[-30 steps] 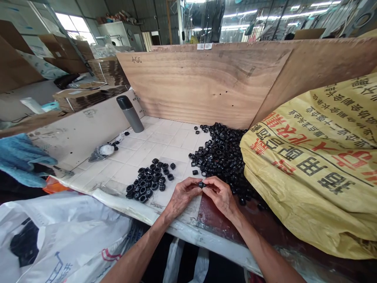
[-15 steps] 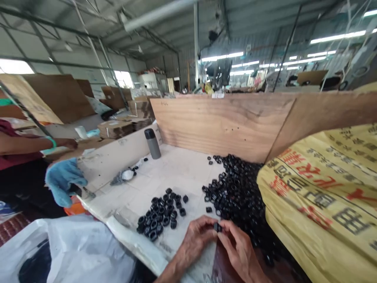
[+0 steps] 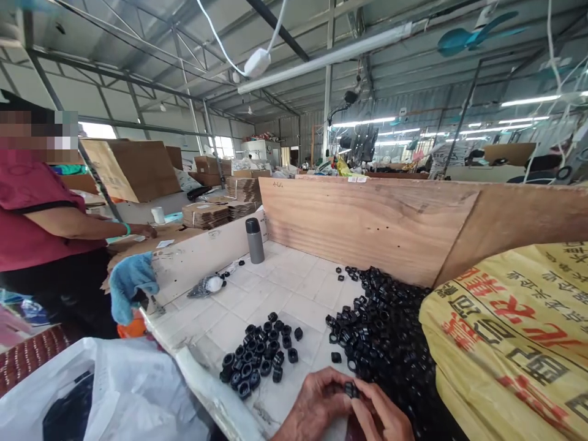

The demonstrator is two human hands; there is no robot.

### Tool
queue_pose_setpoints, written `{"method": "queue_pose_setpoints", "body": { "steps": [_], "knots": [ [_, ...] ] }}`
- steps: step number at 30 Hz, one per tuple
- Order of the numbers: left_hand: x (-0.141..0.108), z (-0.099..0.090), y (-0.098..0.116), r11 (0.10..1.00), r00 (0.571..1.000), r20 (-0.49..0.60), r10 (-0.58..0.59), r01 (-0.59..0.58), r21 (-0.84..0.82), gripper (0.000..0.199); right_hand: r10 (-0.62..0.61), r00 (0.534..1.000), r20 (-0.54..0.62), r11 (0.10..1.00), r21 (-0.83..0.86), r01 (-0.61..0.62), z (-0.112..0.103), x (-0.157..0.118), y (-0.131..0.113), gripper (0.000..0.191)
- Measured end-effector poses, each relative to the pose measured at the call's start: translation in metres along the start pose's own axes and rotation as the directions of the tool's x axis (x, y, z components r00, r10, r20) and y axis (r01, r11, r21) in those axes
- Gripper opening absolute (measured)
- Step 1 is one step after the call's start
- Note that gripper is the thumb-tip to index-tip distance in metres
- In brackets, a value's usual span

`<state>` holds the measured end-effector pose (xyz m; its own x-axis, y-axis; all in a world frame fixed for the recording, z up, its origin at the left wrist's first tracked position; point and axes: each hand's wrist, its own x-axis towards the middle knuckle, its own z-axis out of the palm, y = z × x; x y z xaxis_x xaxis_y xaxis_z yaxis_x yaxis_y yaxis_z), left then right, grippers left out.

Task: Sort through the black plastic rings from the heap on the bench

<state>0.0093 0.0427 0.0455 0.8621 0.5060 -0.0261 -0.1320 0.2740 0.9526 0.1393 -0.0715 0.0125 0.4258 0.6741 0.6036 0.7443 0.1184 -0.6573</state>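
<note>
Between the fingertips of both hands is a small black part [image 3: 351, 389], near the bottom of the view. My left hand [image 3: 316, 404] pinches it from the left, and my right hand [image 3: 383, 413] grips it from the right. Just beyond my left hand lies a small cluster of black ring-like parts [image 3: 255, 355] on the pale tabletop [image 3: 285, 288]. A much larger heap of similar black parts [image 3: 390, 324] spreads beyond and to the right of my right hand. One loose black part [image 3: 336, 357] rests between the two groups.
A yellow printed sack [image 3: 519, 331] bulges at the right. A wooden board [image 3: 367, 220] closes the table's back. Farther left stand a grey bottle [image 3: 255, 242], a small clear bag [image 3: 206, 286], a blue cloth [image 3: 131, 285] and a white bag [image 3: 133, 386]. A person [image 3: 46, 214] stands beyond the left edge.
The view has tilted up and shifted left, so the table and hands appear lower and more of the person shows. Both hands still hold the small black part, which looks turned.
</note>
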Motion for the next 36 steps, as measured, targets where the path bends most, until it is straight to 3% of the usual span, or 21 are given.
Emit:
{"method": "queue_pose_setpoints", "body": {
  "steps": [2, 5, 7, 11, 14, 17, 21, 24, 27, 29, 32, 34, 36],
  "knots": [
    [-0.001, 0.002, 0.004, 1.0, 1.0, -0.02, -0.014, 0.014, 0.005, 0.036, 0.0, 0.999, 0.038, 1.0, -0.021, 0.0, -0.003, 0.002, -0.009, 0.026],
    [-0.002, 0.003, 0.006, 0.998, 0.998, 0.006, -0.056, 0.056, 0.032, 0.035, 0.094, 0.99, 0.107, 0.989, -0.124, -0.081, -0.008, 0.003, -0.016, 0.047],
    [-0.001, 0.002, 0.004, 0.997, 0.998, 0.012, -0.069, 0.069, 0.02, 0.036, 0.156, 0.979, 0.13, 0.982, -0.127, -0.14, -0.011, 0.002, -0.018, 0.049],
    [0.002, -0.001, 0.002, 0.998, 0.998, -0.028, -0.055, 0.055, 0.024, 0.037, 0.252, 0.959, 0.13, 0.968, -0.052, -0.247, -0.015, 0.004, -0.024, 0.04],
    [0.003, -0.002, 0.002, 0.997, 0.997, -0.047, -0.059, 0.061, 0.042, 0.037, 0.273, 0.952, 0.138, 0.962, -0.009, -0.274, -0.016, 0.007, -0.03, 0.046],
    [0.003, -0.002, 0.003, 0.995, 0.997, -0.077, -0.026, 0.033, 0.093, 0.035, 0.291, 0.943, 0.164, 0.953, 0.035, -0.3, -0.018, 0.009, -0.035, 0.035],
    [0.003, -0.003, 0.002, 0.997, 0.998, -0.04, -0.051, 0.053, 0.051, 0.038, 0.294, 0.944, 0.149, 0.954, 0.009, -0.298, -0.019, 0.01, -0.033, 0.036],
    [0.001, -0.001, 0.003, 0.997, 0.998, 0.0, -0.067, 0.067, 0.035, 0.038, 0.288, 0.949, 0.13, 0.955, 0.04, -0.295, -0.016, 0.008, -0.028, 0.02],
    [-0.005, 0.001, 0.007, 0.977, 1.0, 0.015, -0.006, 0.003, 0.211, 0.03, 0.287, 0.944, 0.165, 0.956, 0.017, -0.294, -0.01, 0.004, -0.024, 0.02],
    [-0.013, 0.0, 0.01, 0.894, 0.992, 0.073, 0.098, -0.121, 0.431, 0.024, 0.312, 0.932, 0.184, 0.95, -0.029, -0.312, -0.007, 0.002, -0.024, 0.029],
    [-0.027, -0.011, 0.016, 0.659, 0.96, 0.203, 0.191, -0.279, 0.699, 0.026, 0.308, 0.935, 0.176, 0.951, -0.076, -0.299, -0.013, 0.003, -0.024, 0.037],
    [-0.034, -0.027, 0.021, 0.491, 0.968, 0.188, 0.166, -0.247, 0.835, 0.025, 0.298, 0.95, 0.094, 0.951, -0.116, -0.287, -0.024, 0.006, -0.021, 0.036],
    [-0.038, -0.043, 0.026, 0.28, 0.98, 0.085, 0.179, -0.133, 0.951, 0.019, 0.318, 0.947, 0.04, 0.935, -0.182, -0.306, -0.041, 0.01, -0.016, 0.034]
  ]
}}
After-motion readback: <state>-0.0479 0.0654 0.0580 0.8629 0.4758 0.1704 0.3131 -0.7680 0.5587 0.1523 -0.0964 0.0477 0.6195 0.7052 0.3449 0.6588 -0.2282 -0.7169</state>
